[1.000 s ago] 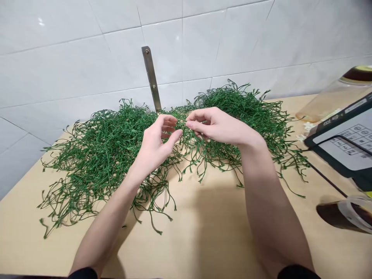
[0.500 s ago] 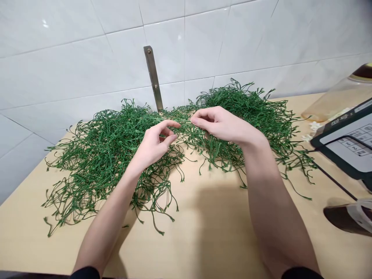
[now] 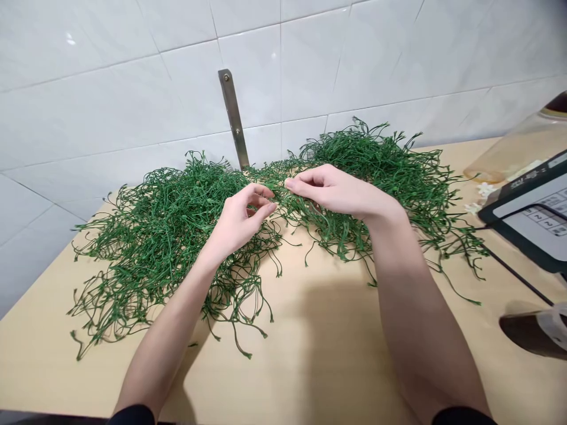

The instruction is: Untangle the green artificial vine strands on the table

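Observation:
Thin green artificial stems with small forked tips lie in a left heap (image 3: 172,218) and a right heap (image 3: 376,165), joined by a sparser strip at the back. My right hand (image 3: 336,189) is over the inner edge of the right heap, thumb and forefinger pinched together on what looks like a green stem, mostly lost against the others. Facing it from the left, my left hand (image 3: 243,215) has curved fingers, with a gap between thumb and forefinger and nothing visible in it. The two hands' fingertips are close but apart.
Behind the wooden table (image 3: 274,366) rises a tiled wall with a metal bracket (image 3: 233,118). At the right are a clear jar (image 3: 509,147), small white pieces (image 3: 485,190), a dark-framed device (image 3: 531,206) with a black cable (image 3: 518,274), and a dark cup (image 3: 522,333).
My right fingertips have shifted slightly left. My left thumb has moved a little right, toward them. The view has shifted slightly; the heaps look the same.

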{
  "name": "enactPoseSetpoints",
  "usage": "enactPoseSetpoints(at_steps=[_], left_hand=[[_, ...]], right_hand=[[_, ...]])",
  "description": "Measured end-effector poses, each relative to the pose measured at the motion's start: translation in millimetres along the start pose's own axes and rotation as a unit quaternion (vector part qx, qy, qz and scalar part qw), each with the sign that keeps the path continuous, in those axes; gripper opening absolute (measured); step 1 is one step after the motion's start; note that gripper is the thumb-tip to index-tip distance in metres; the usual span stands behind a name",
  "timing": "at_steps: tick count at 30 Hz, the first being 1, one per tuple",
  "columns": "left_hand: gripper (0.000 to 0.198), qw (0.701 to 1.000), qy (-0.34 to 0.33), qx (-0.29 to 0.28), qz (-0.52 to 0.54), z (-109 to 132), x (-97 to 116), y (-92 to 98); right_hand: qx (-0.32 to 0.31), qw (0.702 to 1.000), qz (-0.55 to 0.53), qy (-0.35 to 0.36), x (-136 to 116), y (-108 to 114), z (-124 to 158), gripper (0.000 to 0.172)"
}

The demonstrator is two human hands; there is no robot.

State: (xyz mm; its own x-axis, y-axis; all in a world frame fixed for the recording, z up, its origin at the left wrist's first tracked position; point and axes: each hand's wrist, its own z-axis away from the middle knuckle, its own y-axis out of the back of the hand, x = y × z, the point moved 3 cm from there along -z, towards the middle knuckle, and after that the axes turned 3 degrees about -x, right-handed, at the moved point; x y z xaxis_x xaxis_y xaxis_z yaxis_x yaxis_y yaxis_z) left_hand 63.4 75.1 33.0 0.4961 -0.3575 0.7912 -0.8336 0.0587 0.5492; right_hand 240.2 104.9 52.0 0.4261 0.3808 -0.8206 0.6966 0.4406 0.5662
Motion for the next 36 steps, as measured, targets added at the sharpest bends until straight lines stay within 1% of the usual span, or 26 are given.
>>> enactPoseSetpoints(at_steps=[5,8,10,11,13,16,18,21,23,26,29,31,34,36], left_hand=[[0.035,0.993,0.026,-0.009,0.117,-1,-4,-3.9],[0.056,0.98,0.031,-0.016,0.197,1,-3,-6.8],[0.071,0.973,0.023,-0.009,0.23,1,-3,-8.4],[0.075,0.971,0.018,-0.005,0.24,2,-2,-9.1],[0.077,0.967,0.012,0.001,0.255,2,-2,-10.0],[0.073,0.961,0.02,0.004,0.277,2,-2,-9.6],[0.068,0.959,0.035,0.009,0.28,1,-1,-8.1],[0.052,0.964,0.057,0.022,0.257,1,0,-5.5],[0.043,0.97,0.059,0.03,0.235,2,2,-4.5],[0.042,0.973,0.058,0.039,0.222,3,2,-4.7],[0.045,0.971,0.055,0.067,0.225,3,0,-3.9],[0.042,0.972,0.047,0.082,0.216,2,-3,-2.9],[0.029,0.982,0.035,0.071,0.173,0,-6,-3.0],[0.027,0.986,0.036,0.063,0.151,-1,-8,-3.4]], right_hand=[[-0.01,0.999,-0.027,0.029,-1,-1,-1,0.049],[-0.007,0.999,-0.035,0.037,-2,-1,-1,0.05],[-0.011,0.998,-0.039,0.037,-3,-2,-2,0.048],[-0.015,0.999,-0.038,0.036,-4,-3,-2,0.046],[-0.023,0.999,-0.032,0.031,-5,-5,-3,0.043],[-0.028,0.999,-0.028,0.029,-4,-6,-3,0.042],[-0.019,0.999,-0.029,0.033,-3,-5,-4,0.043],[0.005,0.999,-0.024,0.044,-2,-3,-4,0.043],[0.008,0.999,-0.019,0.045,-2,-2,-4,0.042],[0.006,0.999,-0.015,0.042,-3,-2,-3,0.041],[0.009,0.999,-0.012,0.036,-5,-3,-3,0.04],[0.011,0.999,-0.017,0.027,-5,-4,-3,0.039],[0.021,1.0,-0.013,0.018,-4,-7,-6,0.033],[0.034,0.999,0.01,0.017,-4,-8,-7,0.028]])
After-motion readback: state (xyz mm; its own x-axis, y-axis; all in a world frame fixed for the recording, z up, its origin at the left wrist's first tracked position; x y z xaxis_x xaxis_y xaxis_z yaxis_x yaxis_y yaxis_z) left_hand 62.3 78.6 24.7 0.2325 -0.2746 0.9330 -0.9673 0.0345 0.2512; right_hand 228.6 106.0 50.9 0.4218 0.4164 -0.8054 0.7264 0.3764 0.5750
